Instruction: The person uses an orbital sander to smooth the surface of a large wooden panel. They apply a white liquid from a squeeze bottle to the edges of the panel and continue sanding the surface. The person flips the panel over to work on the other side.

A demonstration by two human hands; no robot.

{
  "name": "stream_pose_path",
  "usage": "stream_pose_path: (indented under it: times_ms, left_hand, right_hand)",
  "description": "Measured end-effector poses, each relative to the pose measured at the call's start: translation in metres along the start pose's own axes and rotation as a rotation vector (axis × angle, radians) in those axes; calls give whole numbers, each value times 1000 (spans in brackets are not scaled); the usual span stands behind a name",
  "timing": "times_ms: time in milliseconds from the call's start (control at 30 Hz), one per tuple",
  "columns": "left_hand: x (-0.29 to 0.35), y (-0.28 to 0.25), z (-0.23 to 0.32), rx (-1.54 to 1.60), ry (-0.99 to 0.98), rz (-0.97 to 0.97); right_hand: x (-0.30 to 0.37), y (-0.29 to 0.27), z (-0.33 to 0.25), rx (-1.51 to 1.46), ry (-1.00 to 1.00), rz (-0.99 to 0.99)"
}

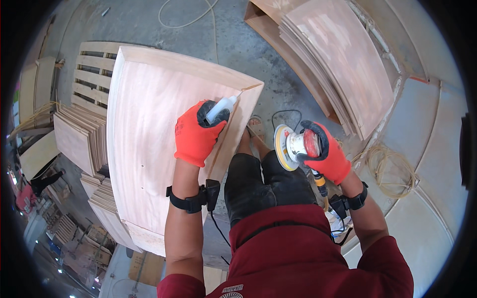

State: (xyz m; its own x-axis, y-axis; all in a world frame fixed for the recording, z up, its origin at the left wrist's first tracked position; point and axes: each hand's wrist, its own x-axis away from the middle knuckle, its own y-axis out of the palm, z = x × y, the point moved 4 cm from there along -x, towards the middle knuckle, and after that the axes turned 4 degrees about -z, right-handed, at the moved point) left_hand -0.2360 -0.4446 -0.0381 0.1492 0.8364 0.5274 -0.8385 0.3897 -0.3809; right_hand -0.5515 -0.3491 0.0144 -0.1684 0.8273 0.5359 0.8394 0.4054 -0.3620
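My left hand [196, 134], in a red and black work glove, is closed round a white squeeze bottle [222, 109] with a thin nozzle. The nozzle tip is at the corner of a shallow wooden box [149, 109] with raised sides, where a brownish line shows on the rim. My right hand [325, 154], gloved the same way, grips a round orbital sander [295, 146] with a white body, red top and yellowish pad edge. It is held off to the right above my leg, apart from the wood, with its pad facing left. A hose fitting [319, 185] hangs below it.
Stacked wooden panels [343, 59] stand at the far right. More panel stacks [79, 139] and a slatted pallet [92, 74] lie left of the box. A coiled hose [390, 171] lies at right, and another hose [213, 30] crosses the concrete floor [238, 35].
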Motion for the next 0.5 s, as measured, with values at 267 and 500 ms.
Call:
stream_pose_path:
  times_ms: [267, 500]
  left_hand:
    - [-3, 1, -2, -45, 45, -23]
    - [8, -1, 7, -25, -64, -107]
  right_hand:
    - [1, 4, -8, 8, 9, -7]
    - [3, 6, -5, 4, 13, 5]
